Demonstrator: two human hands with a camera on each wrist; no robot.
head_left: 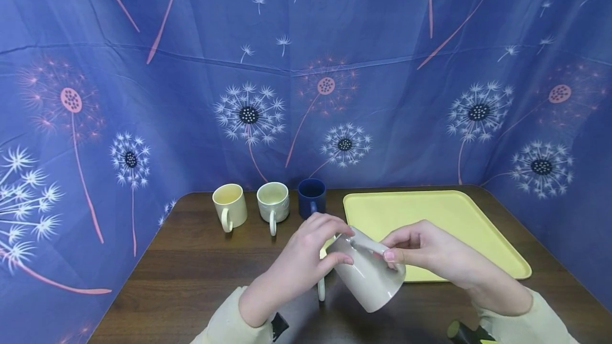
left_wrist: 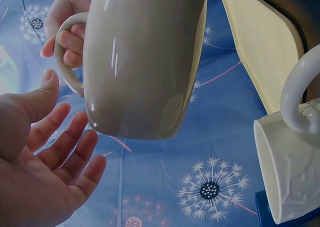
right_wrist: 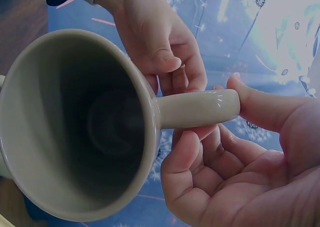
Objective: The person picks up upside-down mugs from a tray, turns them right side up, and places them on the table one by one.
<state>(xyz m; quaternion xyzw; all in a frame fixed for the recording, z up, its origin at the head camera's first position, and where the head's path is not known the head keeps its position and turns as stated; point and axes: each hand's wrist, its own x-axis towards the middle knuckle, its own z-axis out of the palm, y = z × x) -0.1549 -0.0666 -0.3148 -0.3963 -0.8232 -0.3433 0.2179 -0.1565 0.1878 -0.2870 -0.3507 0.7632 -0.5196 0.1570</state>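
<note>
A glossy beige-grey mug [head_left: 368, 275] hangs tilted over the table, its mouth turned down and away in the head view. My right hand [head_left: 427, 251] holds its handle [right_wrist: 200, 108], the thumb against the outer side and fingers curled beneath. The dark inside of the mug faces the right wrist view. Beside the base, my left hand [head_left: 306, 251] has its fingers spread and loosely bent, with the fingertips close to the mug in the left wrist view [left_wrist: 60, 162]. Behind the left hand, another pale mug is mostly hidden; its handle [head_left: 321, 290] shows below.
Along the back left of the brown table [head_left: 191, 275] stand a pale yellow mug [head_left: 235, 210], a white embossed mug [head_left: 277, 208] and a dark blue mug [head_left: 311, 200]. A yellow tray [head_left: 430, 216] lies at the right. Blue dandelion-print cloth [head_left: 287, 94] surrounds the table.
</note>
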